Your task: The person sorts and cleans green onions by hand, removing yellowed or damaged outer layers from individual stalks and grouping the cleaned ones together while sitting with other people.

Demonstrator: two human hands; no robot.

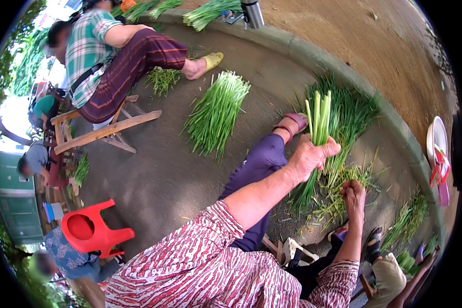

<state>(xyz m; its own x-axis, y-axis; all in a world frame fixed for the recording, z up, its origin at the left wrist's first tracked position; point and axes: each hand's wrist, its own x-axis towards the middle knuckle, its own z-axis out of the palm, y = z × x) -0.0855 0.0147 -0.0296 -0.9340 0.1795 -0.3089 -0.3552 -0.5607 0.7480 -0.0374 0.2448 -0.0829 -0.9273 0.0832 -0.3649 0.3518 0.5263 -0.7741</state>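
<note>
My left hand (313, 158) is wrapped round a bunch of garlic chives (320, 117). Its pale cut ends point up and the dark green leaves hang below my fist. To the right and lower, my right hand (353, 192) has its fingers pinched together; whatever they hold is too small to make out. Beneath it spreads a litter of yellowish trimmed leaves (339, 205). Beyond my left hand a large heap of untrimmed chives (354, 113) lies against the kerb. A neat pile of chives (219, 110) rests on the ground to the left.
A low concrete kerb (292, 49) curves round the far and right sides. A person in a plaid shirt (95, 49) sits on a wooden folding chair (108, 128). A red plastic stool (95, 228) stands at left. A white basin (436, 138) and a metal flask (252, 14) sit by the kerb.
</note>
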